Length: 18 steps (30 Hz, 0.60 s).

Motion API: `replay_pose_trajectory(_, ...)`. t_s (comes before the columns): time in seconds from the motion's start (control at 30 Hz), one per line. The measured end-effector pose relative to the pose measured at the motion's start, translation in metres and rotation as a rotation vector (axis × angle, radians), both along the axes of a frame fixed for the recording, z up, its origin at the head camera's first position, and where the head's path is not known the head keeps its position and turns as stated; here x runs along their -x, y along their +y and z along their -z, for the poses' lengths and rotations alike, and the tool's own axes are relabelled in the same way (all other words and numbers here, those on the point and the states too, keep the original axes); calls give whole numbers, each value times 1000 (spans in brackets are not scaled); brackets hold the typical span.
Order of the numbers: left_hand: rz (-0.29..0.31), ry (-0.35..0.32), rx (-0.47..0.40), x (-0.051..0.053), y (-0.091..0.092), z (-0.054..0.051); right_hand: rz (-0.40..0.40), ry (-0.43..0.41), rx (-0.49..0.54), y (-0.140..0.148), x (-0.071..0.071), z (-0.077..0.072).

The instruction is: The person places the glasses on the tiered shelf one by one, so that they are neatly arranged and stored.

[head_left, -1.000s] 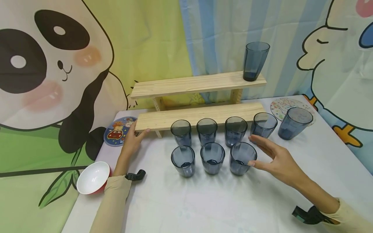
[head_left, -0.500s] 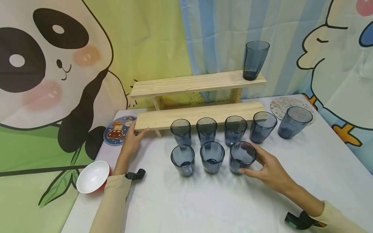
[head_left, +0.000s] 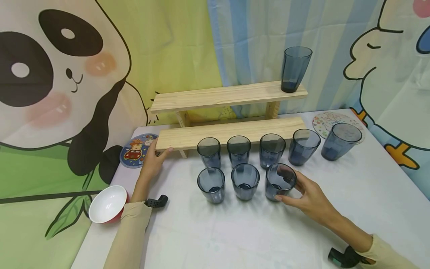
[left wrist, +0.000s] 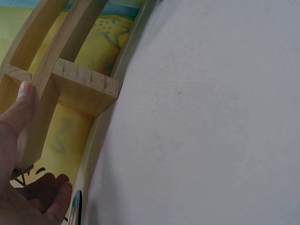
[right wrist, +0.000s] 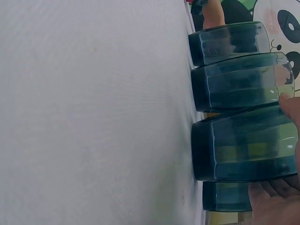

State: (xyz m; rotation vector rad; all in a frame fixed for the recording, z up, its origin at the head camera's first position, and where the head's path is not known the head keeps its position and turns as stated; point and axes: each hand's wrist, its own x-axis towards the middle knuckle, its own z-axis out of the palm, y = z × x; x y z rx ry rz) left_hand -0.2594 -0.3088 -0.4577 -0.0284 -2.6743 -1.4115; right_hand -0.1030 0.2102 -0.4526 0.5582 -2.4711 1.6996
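Note:
The right hand (head_left: 310,198) grips the right glass of the front row (head_left: 279,183), thumb on its near side and fingers behind it. In the right wrist view that glass (right wrist: 248,143) stands upright on the table, between thumb and fingers. At the left end of the lower wooden shelf (head_left: 215,135), the left hand (head_left: 152,164) holds the board. The left wrist view shows the left thumb pressed on the board (left wrist: 40,117), with the fingers below curled under it. Two more glasses (head_left: 245,183) stand in the front row, and several (head_left: 209,153) behind them.
One glass (head_left: 295,71) stands at the right end of the upper shelf (head_left: 221,98). A white and red bowl (head_left: 107,204) lies at the left table edge. A blue round mat (head_left: 134,155) is by the left hand, and a patterned mat (head_left: 324,123) behind the rightmost glass (head_left: 339,144).
The right hand has moved left and closed round the right glass of the front row, which stays in its place. The left hand has kept its hold on the shelf.

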Motion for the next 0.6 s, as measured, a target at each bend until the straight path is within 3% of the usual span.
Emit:
replay_pose_trajectory(0.37,9,7,-6,2,-1,1,26,16,-16,-1,-2,-1)
replay_pose_trajectory(0.6,19,6,-27,4,-2,3,29,33,-38,-1,-3,-12)
